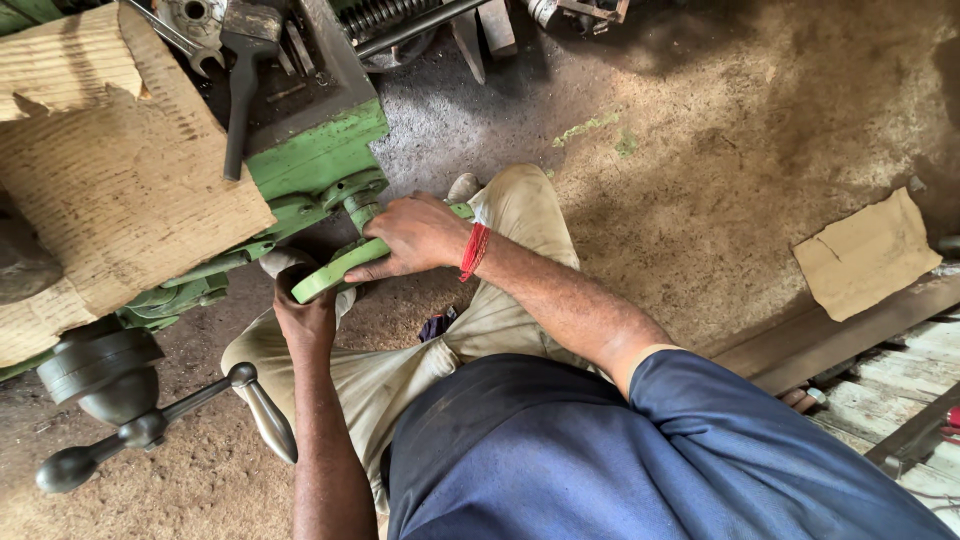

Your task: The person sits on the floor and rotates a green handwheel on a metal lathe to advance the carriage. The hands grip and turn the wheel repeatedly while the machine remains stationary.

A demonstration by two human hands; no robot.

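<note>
Seen from my head camera, the grimy tray on top of the green metal lathe (315, 150) holds a dark hammer (240, 85) and loose steel tools. My right hand (420, 238) reaches forward from a blue sleeve, palm down, fingers wrapped over the top of the flat green metal handwheel (335, 270) at the lathe's front edge. My left hand (305, 318) comes up from below, closed on the same wheel's lower rim. The wheel sits between both palms, above my knees. Torn brown cardboard (110, 170) covers the lathe to the wheel's left.
</note>
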